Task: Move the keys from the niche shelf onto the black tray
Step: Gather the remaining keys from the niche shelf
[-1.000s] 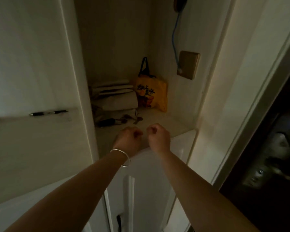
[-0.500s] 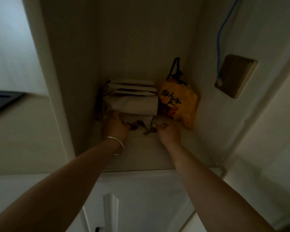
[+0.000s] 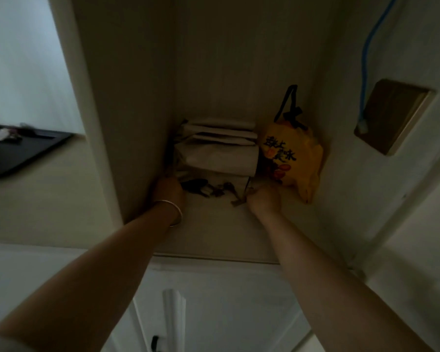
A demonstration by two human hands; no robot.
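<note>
A dark bunch of keys (image 3: 208,189) lies on the niche shelf (image 3: 214,232), in front of a stack of folded pale bags. My left hand (image 3: 168,192), with a bangle on the wrist, rests against the left end of the bunch; its fingers are hidden in the gloom. My right hand (image 3: 264,199) is curled closed at the right end, where a small key tip pokes out beside the thumb. The black tray (image 3: 28,154) sits on the ledge to the far left, outside the niche, with a few small items at its back.
The stack of folded pale bags (image 3: 219,151) fills the back of the niche, with a yellow printed bag (image 3: 294,158) to its right. On the right wall are a brown plate (image 3: 391,115) and a blue cable (image 3: 365,59). White cabinet doors (image 3: 214,308) are below.
Both hands went from the shelf's front edge deep into the niche and now sit at either end of the keys. The view has shifted, bringing the black tray into sight at left.
</note>
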